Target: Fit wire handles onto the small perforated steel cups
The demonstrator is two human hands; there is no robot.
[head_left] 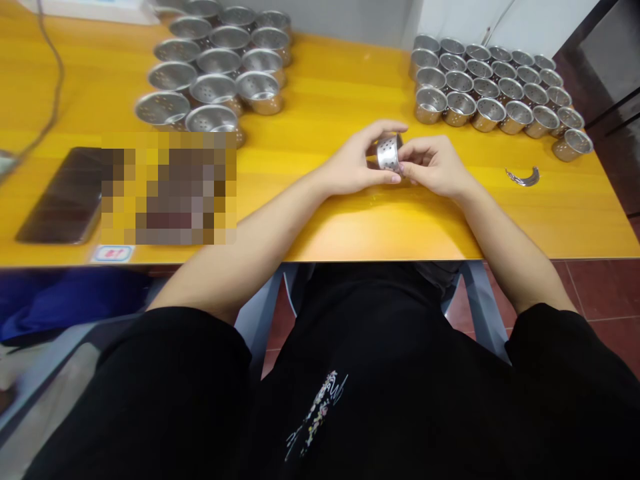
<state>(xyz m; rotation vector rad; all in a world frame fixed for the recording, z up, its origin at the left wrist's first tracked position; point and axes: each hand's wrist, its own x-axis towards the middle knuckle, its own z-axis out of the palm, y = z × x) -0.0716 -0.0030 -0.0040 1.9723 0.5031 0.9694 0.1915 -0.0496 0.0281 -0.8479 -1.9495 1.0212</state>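
A small perforated metal cup (388,153) is held tilted on its side just above the table, its open end facing right. My left hand (357,160) is curled around the cup's base end, thumb below and fingers above. At the rim, my right hand (433,163) pinches with thumb and fingertips. Whether a thin piece is also between those fingertips is hidden. To the right of my right hand lies a little bunch of curved metal strips or wires (523,177).
Rows of similar cups (485,87) stand at the back right, one (573,145) near the right edge. More cups (215,73) stand back left. A phone (63,193), a blurred-out patch (175,190), a small label (113,253) and a cable (57,87) are on the left.
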